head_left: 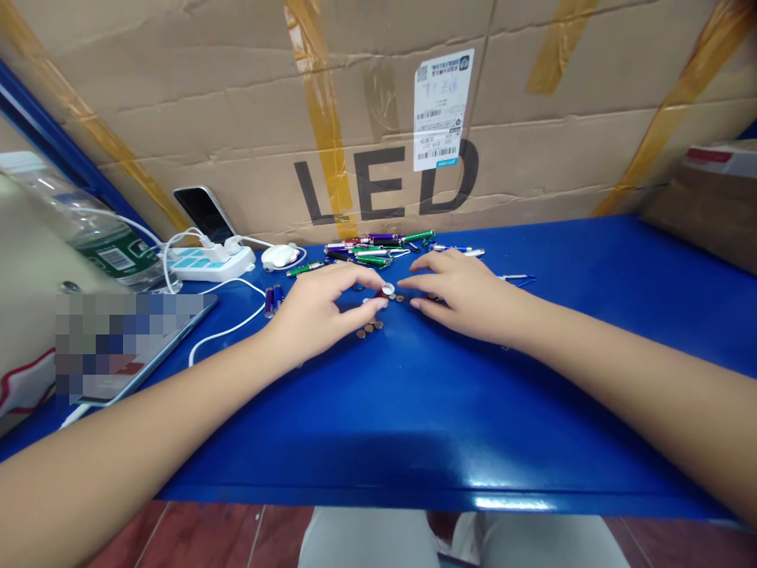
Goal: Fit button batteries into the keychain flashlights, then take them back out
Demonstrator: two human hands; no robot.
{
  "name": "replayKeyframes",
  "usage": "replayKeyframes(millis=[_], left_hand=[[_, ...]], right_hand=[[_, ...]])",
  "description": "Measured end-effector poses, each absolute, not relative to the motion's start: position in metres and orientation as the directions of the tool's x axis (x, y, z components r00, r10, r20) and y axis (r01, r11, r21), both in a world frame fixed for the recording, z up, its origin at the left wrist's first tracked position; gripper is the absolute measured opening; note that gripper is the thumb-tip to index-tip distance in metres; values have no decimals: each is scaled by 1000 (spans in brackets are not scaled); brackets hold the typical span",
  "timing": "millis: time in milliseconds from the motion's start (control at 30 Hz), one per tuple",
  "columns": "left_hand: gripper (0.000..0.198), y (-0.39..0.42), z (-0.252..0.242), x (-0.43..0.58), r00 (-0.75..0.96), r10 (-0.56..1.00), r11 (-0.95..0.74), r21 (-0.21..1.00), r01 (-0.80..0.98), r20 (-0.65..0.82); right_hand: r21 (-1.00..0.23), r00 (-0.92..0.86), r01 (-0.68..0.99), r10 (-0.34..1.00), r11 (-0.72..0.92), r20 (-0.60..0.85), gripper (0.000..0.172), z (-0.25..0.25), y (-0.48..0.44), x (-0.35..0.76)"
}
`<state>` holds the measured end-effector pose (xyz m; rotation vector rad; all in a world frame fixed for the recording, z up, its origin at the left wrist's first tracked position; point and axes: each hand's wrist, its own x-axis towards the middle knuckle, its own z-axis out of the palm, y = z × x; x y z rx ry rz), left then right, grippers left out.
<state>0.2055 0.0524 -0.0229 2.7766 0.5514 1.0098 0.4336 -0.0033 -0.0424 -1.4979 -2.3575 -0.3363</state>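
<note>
Between thumb and forefinger, my left hand point(319, 309) pinches a short red tube point(387, 290) whose pale round open end faces up toward me. My right hand point(458, 293) hovers just to its right, fingers apart and pointing at the tube, with nothing visible in them. Several small round discs point(370, 326), like button cells, lie on the blue table below the left fingertips and between the hands. Behind the hands is a pile of slim metal pen-like torches point(367, 251) in green, purple, red and silver. Dark blue and purple short tubes point(274, 300) stand left of my left hand.
A large cardboard box point(236, 102) walls off the back. At left are a power strip point(218, 264) with white cables, a charger point(280, 256), a phone point(204, 211), a tablet point(142, 347) and a plastic bottle point(112, 244). A smaller box point(710, 197) sits at far right.
</note>
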Motion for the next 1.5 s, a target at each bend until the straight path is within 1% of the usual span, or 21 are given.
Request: replayKeyframes(millis=[100,233,433,600,667,733,833,900,1000,1133,1367,1433,1500], left_hand=[[13,53,-23,205,701,391,-920,252,299,597],[13,54,-23,205,700,381,-925,246,291,604],[11,54,-23,205,698,355,-935,234,268,622],[13,56,-24,205,705,347,-938,220,269,618],[13,56,-25,205,709,349,-937,223,269,613],[12,57,-25,205,714,354,-935,234,266,604],[13,57,-26,205,718,372,-927,270,259,589],[13,56,-26,205,721,383,-921,296,253,578],[12,54,-25,205,721,397,-914,315,255,568],[11,52,-25,206,732,394,-914,319,251,555],[11,52,-26,206,733,413,-904,342,257,540],[12,53,-26,205,729,429,-895,358,265,533],[13,52,-25,205,720,453,-883,378,279,526]], right_hand=[[134,-433,900,826,414,360,37,-45,-6,431],[181,-482,876,801,447,356,32,-40,-12,425],[170,-453,891,804,421,385,24,-36,-12,424],[89,-449,888,810,451,376,22,-43,-6,428],[53,-447,881,793,469,414,19,-43,-5,428],[15,-441,866,749,500,495,16,-39,-7,428],[-26,-390,839,634,543,667,14,-29,-14,426],[-25,-371,819,562,573,739,15,-23,-18,423],[21,-406,790,497,613,767,19,-21,-22,419],[133,-476,777,435,615,764,23,-26,-21,416],[275,-558,783,435,558,706,27,-24,-21,419],[266,-557,785,447,560,701,26,-22,-21,421],[199,-512,801,476,564,714,25,-17,-22,425]])
